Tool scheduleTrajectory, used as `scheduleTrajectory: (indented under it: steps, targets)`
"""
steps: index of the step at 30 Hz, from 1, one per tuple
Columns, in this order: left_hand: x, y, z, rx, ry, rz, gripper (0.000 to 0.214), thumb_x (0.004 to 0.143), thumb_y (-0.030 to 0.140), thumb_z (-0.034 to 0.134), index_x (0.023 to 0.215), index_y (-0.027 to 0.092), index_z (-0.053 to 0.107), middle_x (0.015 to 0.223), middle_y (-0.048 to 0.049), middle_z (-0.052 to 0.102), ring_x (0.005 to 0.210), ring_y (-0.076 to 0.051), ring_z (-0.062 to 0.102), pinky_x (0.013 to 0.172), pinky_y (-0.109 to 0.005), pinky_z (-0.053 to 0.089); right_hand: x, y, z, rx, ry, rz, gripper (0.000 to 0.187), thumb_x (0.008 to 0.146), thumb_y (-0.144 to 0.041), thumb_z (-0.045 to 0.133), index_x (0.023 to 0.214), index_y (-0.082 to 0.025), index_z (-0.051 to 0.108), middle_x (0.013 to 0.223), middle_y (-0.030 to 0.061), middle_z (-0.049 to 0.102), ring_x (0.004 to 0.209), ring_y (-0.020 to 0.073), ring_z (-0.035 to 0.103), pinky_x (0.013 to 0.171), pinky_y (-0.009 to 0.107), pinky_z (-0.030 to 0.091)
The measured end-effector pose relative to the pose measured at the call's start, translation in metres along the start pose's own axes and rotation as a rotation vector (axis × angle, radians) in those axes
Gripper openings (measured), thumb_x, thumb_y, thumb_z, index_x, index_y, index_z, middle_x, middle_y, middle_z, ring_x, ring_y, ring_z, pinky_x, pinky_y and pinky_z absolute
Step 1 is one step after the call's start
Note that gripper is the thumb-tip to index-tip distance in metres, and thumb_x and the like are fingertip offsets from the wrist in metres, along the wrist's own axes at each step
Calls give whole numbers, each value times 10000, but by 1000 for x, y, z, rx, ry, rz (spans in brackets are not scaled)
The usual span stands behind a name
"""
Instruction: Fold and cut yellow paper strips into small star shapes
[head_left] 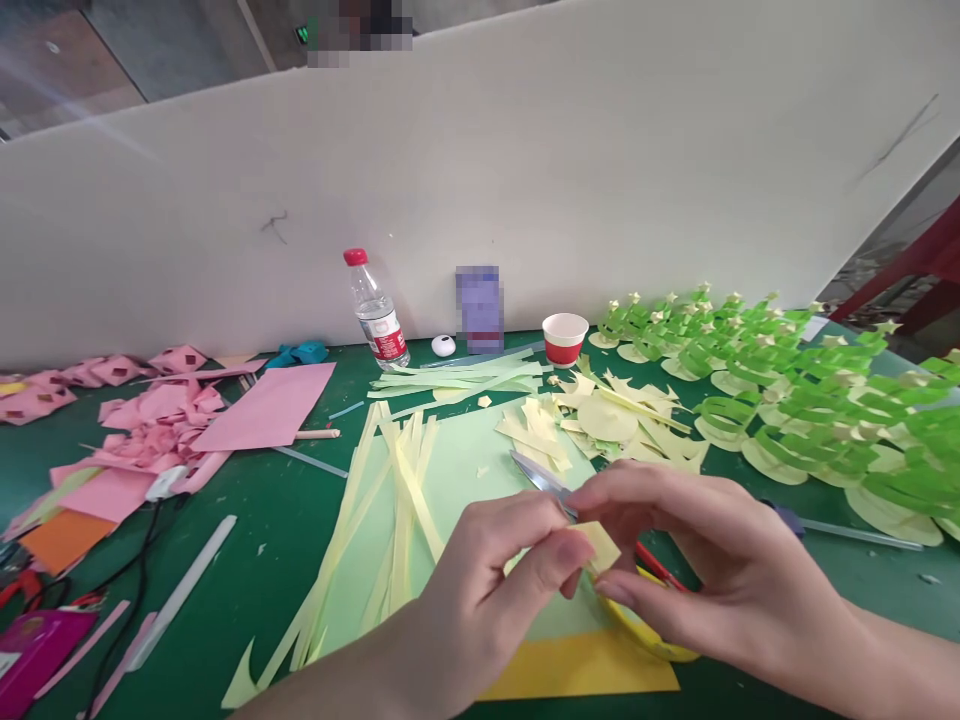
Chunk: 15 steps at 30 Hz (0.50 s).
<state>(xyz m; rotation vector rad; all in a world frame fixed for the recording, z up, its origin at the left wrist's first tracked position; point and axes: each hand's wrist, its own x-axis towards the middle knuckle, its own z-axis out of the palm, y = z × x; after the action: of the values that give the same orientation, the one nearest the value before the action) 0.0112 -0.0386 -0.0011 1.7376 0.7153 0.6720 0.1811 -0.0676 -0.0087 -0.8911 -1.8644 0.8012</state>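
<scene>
My left hand [517, 580] pinches a small piece of pale yellow folded paper [600, 548] between thumb and finger. My right hand [697, 560] curls around the other side of it, thumb at its lower edge and index finger near its top. Partly hidden beneath my hands is a pair of scissors [534, 472] with red and yellow handles, its blades pointing away to the left. They lie over a light green sheet [457, 460]. Long pale yellow paper strips [405, 470] spread across that sheet, left of my hands.
Yellow paper scraps [607, 415] lie beyond my hands. A red-capped bottle [381, 320], a white earbud case [443, 345] and a paper cup [565, 340] stand by the board. Green spiral ornaments [795, 400] crowd the right; pink paper pieces [161, 420] and a glue stick [184, 590] lie left.
</scene>
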Motion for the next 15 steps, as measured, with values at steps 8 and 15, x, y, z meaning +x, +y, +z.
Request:
scheduleTrajectory:
  steps: [8, 15]
  targets:
    - [8, -5, 0, -270, 77, -139, 115, 817, 288, 588, 748, 196, 583, 724, 26, 539, 735, -121, 516, 698, -217, 414, 5, 5, -1, -238, 96, -232, 83, 873, -154, 526, 946, -191, 539, 661, 6, 629, 494, 73, 555, 499, 153, 497]
    - [10, -4, -1, -334, 78, -234, 76, 772, 200, 594, 702, 170, 595, 697, 22, 565, 709, -116, 538, 681, -227, 433, 3, 10, -1, -313, 73, -230, 196, 827, -79, 514, 972, -211, 512, 691, -9, 617, 506, 66, 548, 492, 134, 485]
